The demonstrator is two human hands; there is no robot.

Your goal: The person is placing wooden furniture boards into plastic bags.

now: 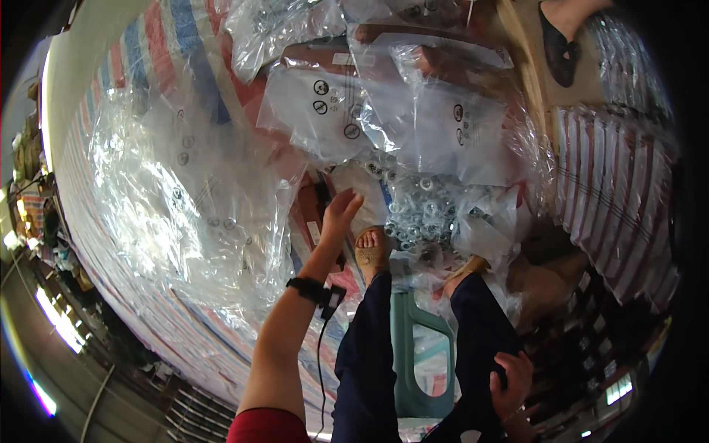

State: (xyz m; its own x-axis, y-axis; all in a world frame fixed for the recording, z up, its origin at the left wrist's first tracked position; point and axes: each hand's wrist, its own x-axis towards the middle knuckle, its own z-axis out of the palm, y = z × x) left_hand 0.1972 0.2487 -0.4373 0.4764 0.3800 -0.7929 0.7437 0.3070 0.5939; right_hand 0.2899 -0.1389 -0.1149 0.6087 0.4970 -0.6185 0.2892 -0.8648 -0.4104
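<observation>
My left hand [342, 212] hovers over the middle of the pile, its fingers stretched out and apart, with nothing visible between them. Close to it lies a reddish-brown piece [309, 210] with a dark section, partly hidden by clear plastic. Just right of that hand, beyond my feet, is a heap of small shiny pieces with round ends [425, 210], too small to name. My right hand [512, 382] rests on my right leg, fingers loosely bent and apart, holding nothing I can see. Clear plastic bags [428, 125] with printed symbols cover more reddish-brown pieces ahead.
Loose clear plastic [199, 192] spreads over a striped tarp [159, 44] at left. A green plastic stool [402, 354] stands between my legs. Wrapped striped bundles [613, 192] lie at right. Another person's foot in a black shoe [559, 52] is at far right. A cable hangs from my left wrist strap [309, 289].
</observation>
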